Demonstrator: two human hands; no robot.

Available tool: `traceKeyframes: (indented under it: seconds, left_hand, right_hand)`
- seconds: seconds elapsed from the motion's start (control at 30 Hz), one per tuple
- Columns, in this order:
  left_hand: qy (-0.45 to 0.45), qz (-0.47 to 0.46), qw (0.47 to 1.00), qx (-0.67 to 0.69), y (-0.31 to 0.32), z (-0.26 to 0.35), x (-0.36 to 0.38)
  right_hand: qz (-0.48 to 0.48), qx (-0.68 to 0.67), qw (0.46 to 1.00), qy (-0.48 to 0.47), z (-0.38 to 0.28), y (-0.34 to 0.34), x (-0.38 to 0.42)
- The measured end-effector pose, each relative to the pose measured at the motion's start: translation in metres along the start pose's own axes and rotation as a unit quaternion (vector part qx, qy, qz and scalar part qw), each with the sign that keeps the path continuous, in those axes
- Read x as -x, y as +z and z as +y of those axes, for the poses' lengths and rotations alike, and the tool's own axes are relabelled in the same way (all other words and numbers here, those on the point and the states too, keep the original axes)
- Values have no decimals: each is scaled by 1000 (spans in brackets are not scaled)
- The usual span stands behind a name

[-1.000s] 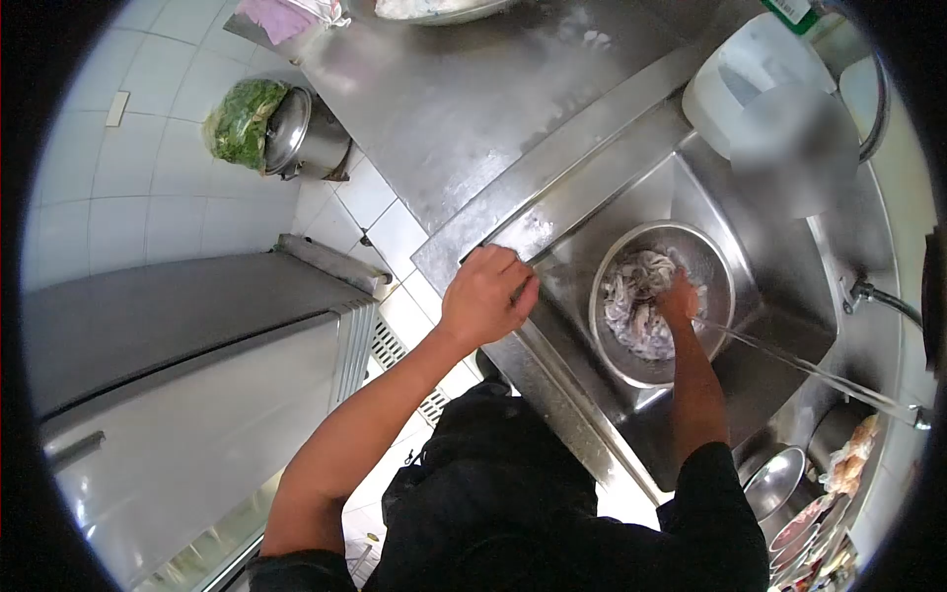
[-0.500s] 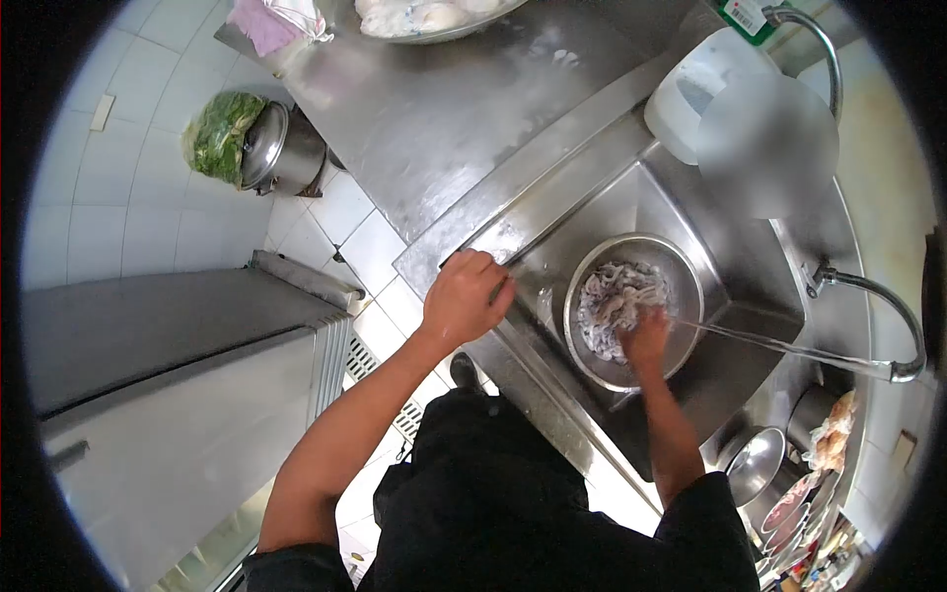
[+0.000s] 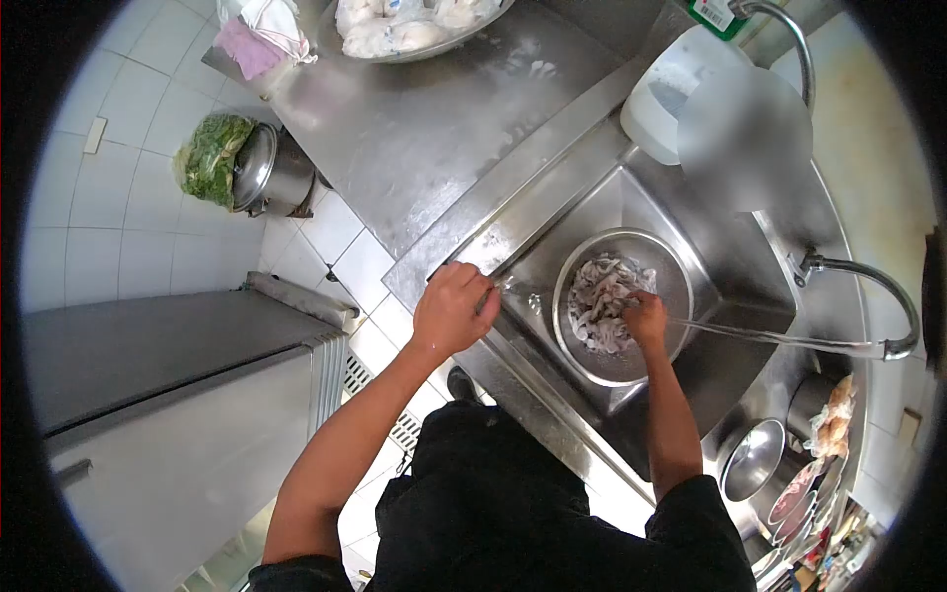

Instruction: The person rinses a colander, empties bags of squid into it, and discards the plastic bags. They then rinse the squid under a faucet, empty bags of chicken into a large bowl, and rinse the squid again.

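Observation:
A round metal bowl (image 3: pixel 681 296) stands in the steel sink (image 3: pixel 730 247), holding a heap of greyish-white, stringy food pieces (image 3: pixel 604 301). My right hand (image 3: pixel 646 318) is in the bowl at the right side of the heap, its fingers curled on some of the pieces. From the curved tap (image 3: pixel 898 345) a stream of water runs left to the bowl, beside that hand. My left hand (image 3: pixel 456 308) rests on the sink's front rim, fingers bent over the edge; whether it grips anything is hidden.
A white plastic container (image 3: pixel 646 109) stands behind the sink. A large bowl of white bags (image 3: pixel 409 37) is on the steel counter (image 3: pixel 395 138). Left of it are a lidded pot (image 3: pixel 281 173) and bagged greens (image 3: pixel 212 158). Metal bowls (image 3: pixel 753 461) sit at the right.
My right hand has shifted slightly up at the heap and its fingers show more clearly. The whole view has moved a little; my left hand remains on the rim.

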State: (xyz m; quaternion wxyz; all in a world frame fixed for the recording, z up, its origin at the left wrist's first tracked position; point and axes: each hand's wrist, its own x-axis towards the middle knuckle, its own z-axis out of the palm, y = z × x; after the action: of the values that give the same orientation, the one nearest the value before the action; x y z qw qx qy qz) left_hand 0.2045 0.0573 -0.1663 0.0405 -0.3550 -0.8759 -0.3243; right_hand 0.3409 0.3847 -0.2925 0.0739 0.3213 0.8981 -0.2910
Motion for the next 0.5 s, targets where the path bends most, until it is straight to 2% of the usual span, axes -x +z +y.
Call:
traceKeyframes:
  seconds: [0.03, 0.13, 0.23, 0.33, 0.43, 0.5]
  left_hand:
    - [3, 2, 1000, 2, 0, 0, 0]
    - [3, 0, 1000, 5, 1, 0, 0]
    - [8, 10, 1000, 1, 1, 1, -1]
    - [8, 4, 1000, -1, 1, 0, 2]
    - [6, 1, 1000, -3, 1, 1, 0]
    - [5, 5, 1000, -1, 1, 2, 0]
  right_hand:
    - [5, -32, 999, 21, -14, -17, 6]
    - [70, -51, 995, -59, -16, -44, 11]
    - [82, -7, 996, -29, -25, -70, 16]
    - [57, -74, 996, -1, -31, -89, 17]
    - [-18, -119, 992, 34, -42, -98, 16]
    - [32, -27, 997, -62, -22, -79, 5]
